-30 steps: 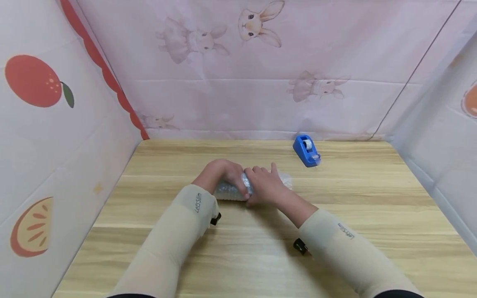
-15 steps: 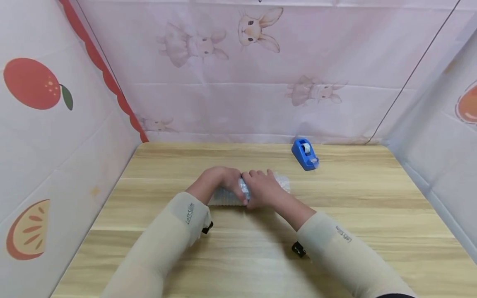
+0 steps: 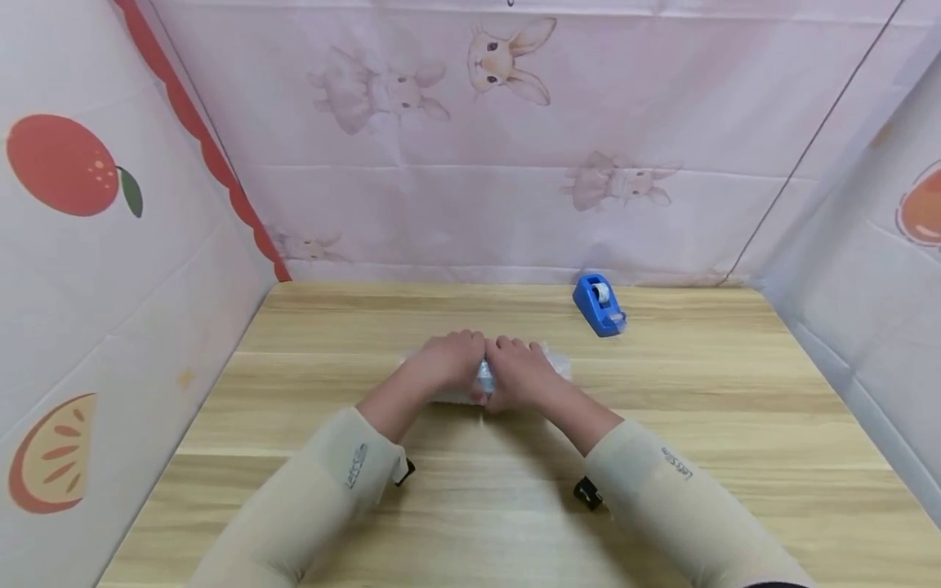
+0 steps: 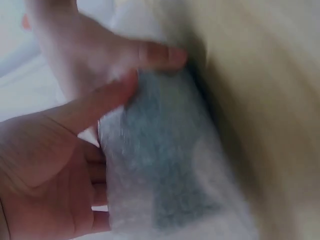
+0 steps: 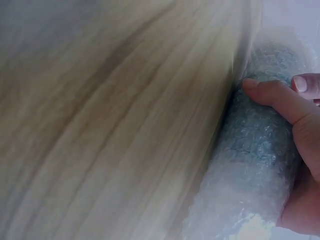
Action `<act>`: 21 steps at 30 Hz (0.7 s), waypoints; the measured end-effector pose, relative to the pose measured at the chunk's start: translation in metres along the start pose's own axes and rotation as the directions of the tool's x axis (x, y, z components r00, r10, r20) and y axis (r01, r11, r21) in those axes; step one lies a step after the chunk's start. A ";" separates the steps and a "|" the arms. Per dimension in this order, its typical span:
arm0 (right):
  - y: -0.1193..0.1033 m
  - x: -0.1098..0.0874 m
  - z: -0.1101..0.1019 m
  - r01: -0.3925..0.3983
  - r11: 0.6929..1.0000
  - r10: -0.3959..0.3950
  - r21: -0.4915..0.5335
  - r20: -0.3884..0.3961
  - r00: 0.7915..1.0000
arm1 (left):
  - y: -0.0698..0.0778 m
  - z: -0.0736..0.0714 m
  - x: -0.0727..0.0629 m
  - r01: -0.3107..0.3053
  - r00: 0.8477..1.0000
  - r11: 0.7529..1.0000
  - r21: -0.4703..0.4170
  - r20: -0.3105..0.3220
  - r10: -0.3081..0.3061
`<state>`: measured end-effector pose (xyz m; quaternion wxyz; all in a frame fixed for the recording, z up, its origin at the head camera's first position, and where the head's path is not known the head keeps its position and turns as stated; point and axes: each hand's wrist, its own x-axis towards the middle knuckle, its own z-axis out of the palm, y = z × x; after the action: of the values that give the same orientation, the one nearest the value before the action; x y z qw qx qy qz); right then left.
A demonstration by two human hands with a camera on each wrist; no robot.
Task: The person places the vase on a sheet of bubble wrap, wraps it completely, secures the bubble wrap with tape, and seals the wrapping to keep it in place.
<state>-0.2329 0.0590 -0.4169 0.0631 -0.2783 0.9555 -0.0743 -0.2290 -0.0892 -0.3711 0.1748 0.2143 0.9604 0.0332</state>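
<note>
A bubble-wrapped bundle [image 3: 485, 377], roughly cylindrical, lies across the middle of the table; something dark bluish-green shows through the wrap [image 4: 165, 150]. My left hand [image 3: 451, 362] grips its left part, with the thumb on the near side and the fingers over the far side. Close beside it, my right hand [image 3: 519, 374] grips the bundle too, its thumb pressing the near side in the right wrist view [image 5: 250, 84]. The bundle's right end sticks out past my right hand. Both hands hide much of it, and the wrapped object's kind cannot be made out.
A blue tape dispenser [image 3: 599, 305] with a tape roll stands at the back right of the wooden table [image 3: 698, 384]. Printed cloth walls [image 3: 470, 212] border the table at the back and both sides.
My left hand has turned from a bent-wrist hold to lie over the bundle's top, knuckles beside my right hand's. The left forearm has shifted left and down. My right hand keeps its hold.
</note>
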 end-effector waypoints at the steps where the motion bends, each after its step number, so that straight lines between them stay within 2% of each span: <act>1: 0.000 0.000 0.001 -0.001 1.000 0.001 0.008 0.000 1.000 | 0.002 0.003 -0.003 0.008 1.000 1.000 0.025 -0.027 -0.008; 5: -0.001 -0.001 0.002 -0.004 1.000 0.004 0.002 -0.003 1.000 | 0.005 0.019 -0.012 0.028 0.993 0.995 0.099 -0.113 -0.017; 12: -0.001 0.001 0.001 -0.012 1.000 0.012 0.010 -0.001 1.000 | 0.001 0.041 -0.008 0.062 0.971 0.982 0.178 -0.238 -0.018; 17: 0.001 0.002 0.000 -0.003 0.999 0.002 0.051 0.017 1.000 | -0.001 0.045 -0.004 0.073 0.958 0.983 0.167 -0.285 -0.023; 21: 0.004 0.004 0.000 0.020 0.998 -0.023 0.067 0.035 0.999 | -0.005 0.047 -0.002 0.059 0.955 0.991 0.124 -0.295 -0.020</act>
<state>-0.2385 0.0606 -0.4183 0.0886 -0.2875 0.9482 -0.1020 -0.2126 -0.0946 -0.4156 0.0166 0.1988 0.9799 -0.0020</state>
